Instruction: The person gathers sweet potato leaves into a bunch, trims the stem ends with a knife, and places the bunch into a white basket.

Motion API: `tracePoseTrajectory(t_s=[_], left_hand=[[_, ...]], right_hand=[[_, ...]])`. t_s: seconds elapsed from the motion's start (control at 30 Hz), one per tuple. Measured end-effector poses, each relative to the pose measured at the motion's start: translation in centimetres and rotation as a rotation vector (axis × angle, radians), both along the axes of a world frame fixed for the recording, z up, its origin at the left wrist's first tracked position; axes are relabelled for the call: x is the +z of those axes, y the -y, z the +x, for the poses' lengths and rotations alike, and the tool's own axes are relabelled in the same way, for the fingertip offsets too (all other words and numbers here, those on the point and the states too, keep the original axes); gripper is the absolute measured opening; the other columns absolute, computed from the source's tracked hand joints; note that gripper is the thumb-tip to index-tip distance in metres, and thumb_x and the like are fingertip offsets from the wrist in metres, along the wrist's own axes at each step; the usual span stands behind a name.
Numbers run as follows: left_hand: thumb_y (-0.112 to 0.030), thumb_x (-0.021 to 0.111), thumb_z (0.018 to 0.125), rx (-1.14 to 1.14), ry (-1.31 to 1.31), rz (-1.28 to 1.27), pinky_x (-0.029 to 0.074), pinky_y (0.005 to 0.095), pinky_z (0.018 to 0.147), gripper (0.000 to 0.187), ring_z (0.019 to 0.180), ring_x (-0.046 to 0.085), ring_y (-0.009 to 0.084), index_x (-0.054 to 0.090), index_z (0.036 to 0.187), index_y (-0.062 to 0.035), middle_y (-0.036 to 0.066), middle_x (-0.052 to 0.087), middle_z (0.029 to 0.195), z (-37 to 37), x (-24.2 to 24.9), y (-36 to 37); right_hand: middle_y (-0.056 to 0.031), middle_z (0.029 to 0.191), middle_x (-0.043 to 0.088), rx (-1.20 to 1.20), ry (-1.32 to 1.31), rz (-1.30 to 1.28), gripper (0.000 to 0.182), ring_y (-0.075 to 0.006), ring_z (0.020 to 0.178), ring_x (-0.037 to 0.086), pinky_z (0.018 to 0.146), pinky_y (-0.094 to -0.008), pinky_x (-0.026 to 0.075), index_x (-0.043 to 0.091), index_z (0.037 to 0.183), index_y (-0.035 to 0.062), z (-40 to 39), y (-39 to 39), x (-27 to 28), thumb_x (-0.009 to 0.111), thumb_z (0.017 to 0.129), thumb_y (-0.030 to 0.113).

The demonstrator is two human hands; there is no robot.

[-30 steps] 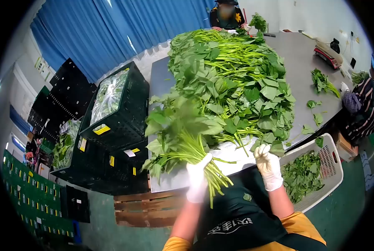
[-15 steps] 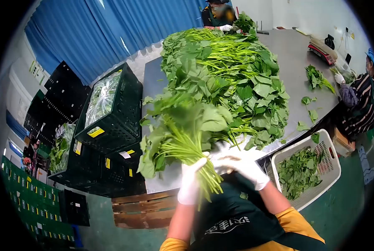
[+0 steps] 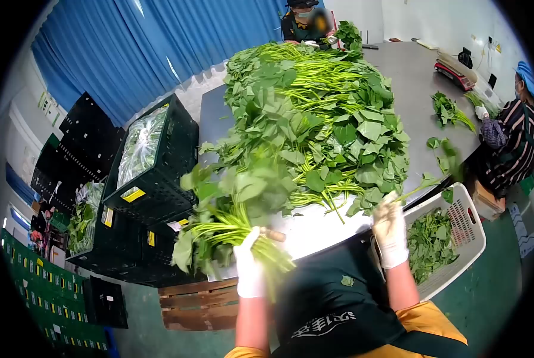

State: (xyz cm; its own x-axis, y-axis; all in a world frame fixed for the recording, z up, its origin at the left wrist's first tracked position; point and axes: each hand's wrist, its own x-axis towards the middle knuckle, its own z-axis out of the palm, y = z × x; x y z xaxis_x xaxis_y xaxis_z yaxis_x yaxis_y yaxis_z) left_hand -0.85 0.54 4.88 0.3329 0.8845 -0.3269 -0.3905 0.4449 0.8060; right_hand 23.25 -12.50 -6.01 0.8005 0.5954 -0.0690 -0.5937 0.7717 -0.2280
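My left hand (image 3: 252, 261), in a white glove, is wrapped round the stems of a bunch of leafy greens (image 3: 228, 219) at the table's near edge. The leaves point up and to the left, slightly blurred, and the cut stem ends hang below my hand. My right hand (image 3: 391, 230), also gloved, is closed on a single leafy stem (image 3: 425, 184) stretching to the upper right, above the rim of a white basket (image 3: 474, 241). A large pile of the same greens (image 3: 338, 113) covers the middle of the metal table (image 3: 413, 74), beyond both hands.
Loose leaves lie in the white basket at right. Dark green crates (image 3: 177, 140), one with bagged greens (image 3: 140, 149), stand stacked left of the table. One co-worker (image 3: 300, 24) is at the far end, another (image 3: 511, 137) at right near a red scale (image 3: 455, 76).
My hands have moved apart. The left shifted left and down with the bunch; the right swung right, now with a single leafy stem in its fingers.
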Motion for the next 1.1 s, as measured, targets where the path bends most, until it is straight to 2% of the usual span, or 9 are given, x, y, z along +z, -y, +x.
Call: tracePoseTrajectory(t_s=[0.1, 0.17, 0.2, 0.3, 0.43, 0.57, 0.7, 1.0, 1.1], left_hand=[[-0.007, 0.064, 0.082, 0.008, 0.073, -0.008, 0.051, 0.0275, 0.076, 0.012, 0.080, 0.061, 0.0167, 0.060, 0.090, 0.0004, 0.008, 0.061, 0.085, -0.9, -0.6, -0.7], [-0.019, 0.052, 0.087, 0.020, -0.050, 0.160, 0.048, 0.0343, 0.039, 0.018, 0.045, 0.057, 0.0235, 0.054, 0.086, -0.0011, 0.021, 0.064, 0.076, -0.3, -1.7, -0.8], [-0.007, 0.067, 0.081, -0.080, -0.021, 0.028, 0.051, 0.0286, 0.077, 0.017, 0.077, 0.060, 0.0155, 0.058, 0.094, -0.0010, 0.007, 0.059, 0.084, -0.8, -0.5, -0.5], [-0.015, 0.058, 0.084, 0.010, -0.087, 0.116, 0.046, 0.0320, 0.040, 0.014, 0.046, 0.054, 0.0194, 0.055, 0.081, -0.0011, 0.016, 0.065, 0.076, 0.0, -2.1, -0.5], [-0.014, 0.059, 0.083, 0.041, -0.134, 0.112, 0.043, 0.0287, 0.042, 0.013, 0.051, 0.052, 0.0153, 0.055, 0.076, -0.0039, 0.014, 0.065, 0.075, 0.0, -1.8, -0.2], [-0.012, 0.068, 0.079, 0.065, -0.129, 0.097, 0.047, 0.0295, 0.066, 0.017, 0.070, 0.059, 0.0158, 0.060, 0.090, -0.0015, 0.007, 0.062, 0.076, -1.3, -1.9, -0.9], [-0.008, 0.069, 0.078, 0.049, -0.133, 0.148, 0.048, 0.0300, 0.068, 0.018, 0.073, 0.060, 0.0169, 0.060, 0.091, -0.0009, 0.007, 0.063, 0.079, -0.8, -2.9, -1.7], [0.000, 0.066, 0.077, -0.085, 0.099, 0.113, 0.050, 0.0303, 0.075, 0.027, 0.082, 0.062, 0.0169, 0.060, 0.104, 0.0027, 0.010, 0.064, 0.094, 2.3, -6.3, -2.3], [0.002, 0.063, 0.079, -0.199, 0.001, 0.125, 0.052, 0.0315, 0.077, 0.028, 0.085, 0.063, 0.0188, 0.058, 0.106, 0.0031, 0.011, 0.065, 0.093, 1.7, -5.2, -1.5]], right_hand=[[-0.0082, 0.093, 0.064, 0.110, 0.353, 0.086, 0.056, -0.0130, 0.077, 0.060, 0.066, -0.0237, 0.052, 0.045, 0.130, 0.0053, 2.5, 0.2, 3.2, 0.069, 0.082, 0.020], [-0.0070, 0.087, 0.066, 0.293, 0.749, -0.670, 0.043, -0.0119, 0.073, 0.061, 0.065, -0.0237, 0.051, 0.055, 0.120, 0.0023, 0.7, -2.0, 3.9, 0.069, 0.082, 0.016], [-0.0076, 0.084, 0.065, 0.171, 1.007, -0.910, 0.036, -0.0136, 0.072, 0.062, 0.065, -0.0251, 0.051, 0.059, 0.112, 0.0016, 0.8, -4.2, -1.2, 0.068, 0.080, 0.016], [-0.0124, 0.076, 0.063, -0.362, 1.747, -1.302, 0.029, -0.0229, 0.069, 0.063, 0.063, -0.0325, 0.049, 0.067, 0.095, 0.0001, 0.2, -8.8, -5.8, 0.069, 0.075, 0.022], [-0.0131, 0.073, 0.060, -0.184, 2.060, -1.652, 0.029, -0.0304, 0.069, 0.061, 0.063, -0.0397, 0.047, 0.067, 0.092, 0.0075, 1.2, -12.8, -6.8, 0.071, 0.072, 0.029], [-0.0160, 0.072, 0.061, -0.363, 1.710, -1.235, 0.023, -0.0297, 0.061, 0.058, 0.058, -0.0383, 0.045, 0.065, 0.075, 0.0011, 2.9, -13.4, -5.7, 0.070, 0.072, 0.024], [0.0021, 0.057, 0.056, 0.430, 0.857, -0.828, 0.020, -0.0036, 0.053, 0.046, 0.048, -0.0209, 0.032, 0.068, 0.067, 0.0042, -0.9, -9.5, 6.0, 0.068, 0.081, 0.019], [-0.0083, 0.084, 0.069, -0.097, 2.140, -0.597, 0.018, -0.0162, 0.075, 0.064, 0.069, -0.0254, 0.049, 0.071, 0.091, 0.0044, -6.8, -7.3, 2.7, 0.067, 0.079, 0.018], [-0.0089, 0.084, 0.069, 0.196, 1.965, -0.670, 0.017, -0.0152, 0.075, 0.064, 0.069, -0.0257, 0.049, 0.070, 0.092, 0.0015, -7.4, -6.5, 2.7, 0.067, 0.078, 0.011]])
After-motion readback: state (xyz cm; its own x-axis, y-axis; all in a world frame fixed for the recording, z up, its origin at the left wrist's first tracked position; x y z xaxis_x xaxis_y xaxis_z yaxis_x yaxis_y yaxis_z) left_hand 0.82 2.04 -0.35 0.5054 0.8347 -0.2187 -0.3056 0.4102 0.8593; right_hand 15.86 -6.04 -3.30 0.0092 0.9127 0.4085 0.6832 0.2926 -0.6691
